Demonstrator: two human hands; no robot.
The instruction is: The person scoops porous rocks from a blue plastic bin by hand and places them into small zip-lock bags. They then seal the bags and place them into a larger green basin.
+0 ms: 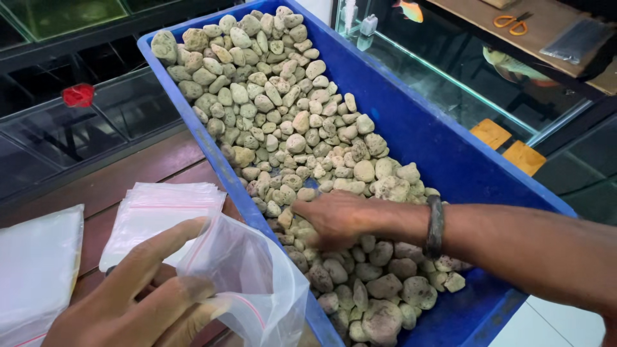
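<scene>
Blue plastic tub running from 11 o'clock down to 5 o'clock, long wall at an angle to the wooden tabletop. Filled with pale, pitted stones; dry and light at the far end, darker and damp-looking toward 5 o'clock.

Right hand reaching in from 3 o'clock, palm down on the stones near the tub's near wall. Fingers curled into the pile, grip narrow, apparently closing on one or more stones; exactly what is caught under the palm cannot be told. Dark bracelet at the wrist.

Left hand at 7 o'clock, pinching a clear zip bag by its rim. Bag mouth held open and tipped toward the tub edge, just beside the right hand, likely so that a short path separates pile and opening.

Stack of flat zip bags at 9 o'clock on the tabletop, within easy reach of the left hand. One more bag lying at the left border.

Glass tanks beyond, at 10 o'clock and 1 o'clock; orange scissors on a shelf at 1 o'clock.
</scene>
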